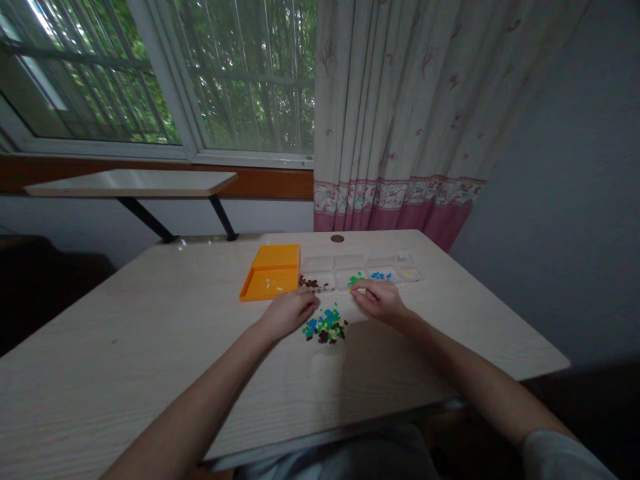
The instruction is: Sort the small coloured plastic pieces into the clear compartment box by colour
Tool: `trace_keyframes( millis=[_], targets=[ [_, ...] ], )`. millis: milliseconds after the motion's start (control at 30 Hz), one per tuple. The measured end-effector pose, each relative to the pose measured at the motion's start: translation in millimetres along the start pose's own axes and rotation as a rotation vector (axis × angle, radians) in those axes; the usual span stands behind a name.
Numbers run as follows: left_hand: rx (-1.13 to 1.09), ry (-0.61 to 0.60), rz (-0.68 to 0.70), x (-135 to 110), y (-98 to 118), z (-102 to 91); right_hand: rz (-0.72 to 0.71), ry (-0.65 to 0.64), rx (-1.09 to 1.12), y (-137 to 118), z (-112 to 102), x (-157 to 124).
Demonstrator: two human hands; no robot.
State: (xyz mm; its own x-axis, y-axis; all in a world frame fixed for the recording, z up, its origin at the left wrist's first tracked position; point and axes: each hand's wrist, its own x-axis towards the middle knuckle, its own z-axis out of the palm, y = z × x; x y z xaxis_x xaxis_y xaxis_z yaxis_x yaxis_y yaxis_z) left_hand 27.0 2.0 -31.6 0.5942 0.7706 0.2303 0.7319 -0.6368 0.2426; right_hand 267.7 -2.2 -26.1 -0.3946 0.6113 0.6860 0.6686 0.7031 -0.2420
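Mixed pile [327, 325] was set near tray [349, 262], likely for short reach. Yellow bit [351, 290] was seemingly pinched by right hand [381, 299]; left hand [289, 311]: grip couldn't be told.

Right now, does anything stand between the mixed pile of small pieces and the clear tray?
The left hand and right hand flank the way, but between them nothing visible blocks a path from the pile to the tray.
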Motion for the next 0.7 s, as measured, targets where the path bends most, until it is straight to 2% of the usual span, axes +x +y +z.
trace_keyframes(
  millis=[200,333,467,600,700],
  targets=[
    [-0.049,-0.044,0.078,1.9,6.7,1.4,-0.028,-0.002,-0.015,-0.8,-1.0,0.9],
    [-0.035,-0.052,0.074,1.6,6.7,0.9,-0.043,0.001,-0.017,-0.5,-0.2,0.0],
    [-0.031,-0.052,0.068,1.0,4.4,0.9,-0.049,-0.059,-0.035,4.9,-5.9,2.3],
    [-0.047,-0.065,0.053,1.0,2.3,2.0,0.002,-0.204,-0.123,27.9,-25.3,10.0],
    [-0.061,-0.069,0.035,0.9,0.1,3.2,0.155,-0.263,-0.243,58.5,-48.8,14.2]
  ],
)
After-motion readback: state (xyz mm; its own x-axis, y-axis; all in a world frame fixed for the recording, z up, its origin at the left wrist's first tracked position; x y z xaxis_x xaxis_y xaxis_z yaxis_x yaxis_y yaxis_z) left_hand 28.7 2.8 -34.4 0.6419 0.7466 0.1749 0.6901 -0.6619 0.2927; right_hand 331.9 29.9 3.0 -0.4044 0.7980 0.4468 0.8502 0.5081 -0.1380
